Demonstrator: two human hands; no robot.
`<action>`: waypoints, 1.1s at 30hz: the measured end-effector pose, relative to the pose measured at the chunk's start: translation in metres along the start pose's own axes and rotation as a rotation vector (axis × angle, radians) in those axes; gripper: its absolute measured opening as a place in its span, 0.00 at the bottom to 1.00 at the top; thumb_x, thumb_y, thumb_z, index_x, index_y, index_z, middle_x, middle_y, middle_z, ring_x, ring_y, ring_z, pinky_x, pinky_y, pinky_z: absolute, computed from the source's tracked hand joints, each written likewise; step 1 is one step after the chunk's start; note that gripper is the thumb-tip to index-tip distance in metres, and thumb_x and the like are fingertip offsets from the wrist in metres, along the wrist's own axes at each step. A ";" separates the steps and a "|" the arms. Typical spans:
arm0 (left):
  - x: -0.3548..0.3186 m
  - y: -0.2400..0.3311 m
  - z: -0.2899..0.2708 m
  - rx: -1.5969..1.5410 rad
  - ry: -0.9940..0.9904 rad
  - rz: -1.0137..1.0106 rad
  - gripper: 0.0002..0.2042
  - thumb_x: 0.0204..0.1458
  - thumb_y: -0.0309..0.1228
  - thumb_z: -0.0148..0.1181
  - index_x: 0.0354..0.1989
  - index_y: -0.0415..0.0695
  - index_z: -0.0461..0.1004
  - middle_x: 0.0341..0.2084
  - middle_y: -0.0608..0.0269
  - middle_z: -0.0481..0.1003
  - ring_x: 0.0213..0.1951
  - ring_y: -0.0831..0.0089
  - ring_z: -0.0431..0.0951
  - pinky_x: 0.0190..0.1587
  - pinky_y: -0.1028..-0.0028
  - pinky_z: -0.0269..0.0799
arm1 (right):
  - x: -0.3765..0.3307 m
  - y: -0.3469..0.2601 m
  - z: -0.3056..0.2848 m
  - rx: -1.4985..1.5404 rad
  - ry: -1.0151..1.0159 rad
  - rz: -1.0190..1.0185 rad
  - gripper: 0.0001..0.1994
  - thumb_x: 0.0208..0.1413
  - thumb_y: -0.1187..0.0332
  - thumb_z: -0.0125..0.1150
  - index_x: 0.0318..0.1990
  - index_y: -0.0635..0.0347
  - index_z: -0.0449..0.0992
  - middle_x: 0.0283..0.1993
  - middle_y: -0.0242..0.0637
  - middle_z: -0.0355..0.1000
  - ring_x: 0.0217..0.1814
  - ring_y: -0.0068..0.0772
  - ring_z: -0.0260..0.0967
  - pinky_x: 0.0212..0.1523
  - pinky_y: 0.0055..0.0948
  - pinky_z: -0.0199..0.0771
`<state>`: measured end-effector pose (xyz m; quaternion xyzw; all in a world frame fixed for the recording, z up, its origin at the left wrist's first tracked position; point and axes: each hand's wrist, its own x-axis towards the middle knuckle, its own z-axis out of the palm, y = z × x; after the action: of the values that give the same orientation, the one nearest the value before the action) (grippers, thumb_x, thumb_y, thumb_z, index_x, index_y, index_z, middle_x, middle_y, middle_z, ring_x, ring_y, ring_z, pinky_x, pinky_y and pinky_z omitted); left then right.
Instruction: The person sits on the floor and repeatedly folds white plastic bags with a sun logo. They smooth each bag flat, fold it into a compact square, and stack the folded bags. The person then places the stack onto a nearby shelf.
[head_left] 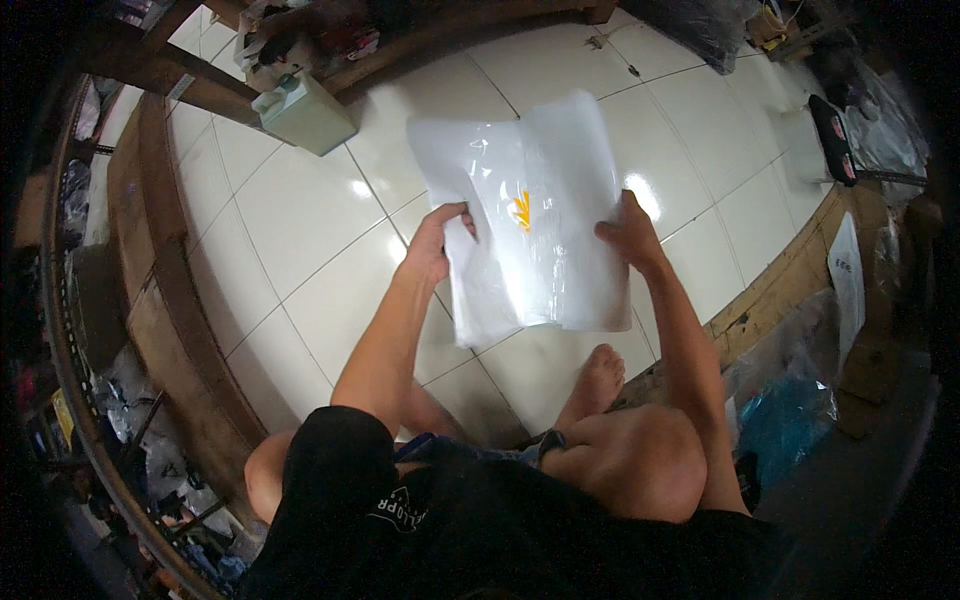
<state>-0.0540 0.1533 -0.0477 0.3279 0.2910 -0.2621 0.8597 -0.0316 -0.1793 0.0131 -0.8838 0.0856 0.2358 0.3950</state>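
Plastic sheet stretched between the left hand and the right hand.
The left hand is curled round the sheet's left edge, its thumb and fingers drawn together; the right hand grips the opposite edge with the thumb on the upper face and the fingers mostly hidden behind. The sheet lies between the two hands and reaches beyond both, with a yellow mark midway between them; its lower part hangs nearer the body than either hand. A pale container stands on the tiled floor, beyond and left of the left hand.
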 end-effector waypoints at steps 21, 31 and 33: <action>-0.030 -0.047 0.050 0.821 0.631 0.253 0.38 0.46 0.44 0.71 0.57 0.30 0.62 0.47 0.40 0.75 0.47 0.54 0.79 0.51 0.62 0.75 | 0.020 -0.049 0.080 0.593 -0.343 0.065 0.41 0.48 0.50 0.73 0.61 0.73 0.63 0.52 0.54 0.72 0.54 0.42 0.73 0.55 0.38 0.74; -0.080 -0.021 0.140 0.653 0.283 0.935 0.26 0.51 0.36 0.68 0.53 0.32 0.65 0.41 0.45 0.77 0.43 0.57 0.79 0.50 0.63 0.72 | -0.047 -0.087 0.024 0.669 0.100 -0.453 0.36 0.48 0.68 0.70 0.63 0.63 0.57 0.55 0.48 0.69 0.56 0.40 0.71 0.56 0.39 0.73; -0.096 -0.015 0.151 0.683 0.230 1.030 0.26 0.51 0.32 0.69 0.54 0.33 0.65 0.42 0.47 0.77 0.45 0.59 0.77 0.51 0.64 0.71 | -0.050 -0.071 0.021 0.612 0.209 -0.534 0.35 0.46 0.71 0.67 0.62 0.63 0.57 0.54 0.47 0.69 0.55 0.40 0.70 0.56 0.38 0.73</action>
<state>-0.0807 0.0603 0.1042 0.7082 0.0863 0.1445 0.6857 -0.0587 -0.1173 0.0720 -0.7360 -0.0407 -0.0020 0.6758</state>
